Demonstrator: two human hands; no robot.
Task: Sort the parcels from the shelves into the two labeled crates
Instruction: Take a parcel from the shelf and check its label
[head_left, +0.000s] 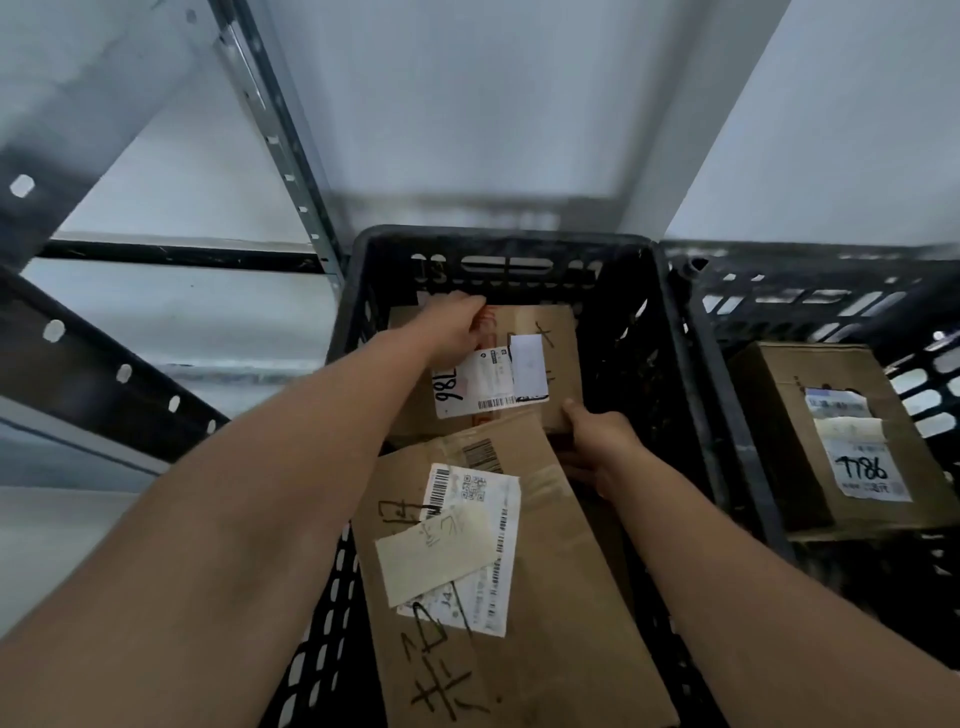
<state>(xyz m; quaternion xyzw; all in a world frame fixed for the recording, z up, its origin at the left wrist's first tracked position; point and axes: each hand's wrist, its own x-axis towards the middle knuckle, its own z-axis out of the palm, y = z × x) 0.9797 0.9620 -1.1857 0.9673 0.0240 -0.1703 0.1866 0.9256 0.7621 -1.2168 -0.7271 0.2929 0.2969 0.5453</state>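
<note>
Brown cardboard parcel (540, 343) inside the near black crate (498, 249), toward its far end. White label with barcode, "98L" in marker, a smaller white slip on top, orange print by the far edge. Left hand (457, 325) gripping the far left corner, fingers curled over it. Right hand (597, 441) clasping the near right corner. Overlapping a second, larger labelled parcel (545, 597). Another box marked "7786" (831, 436) in the neighbouring crate (810, 291).
</note>
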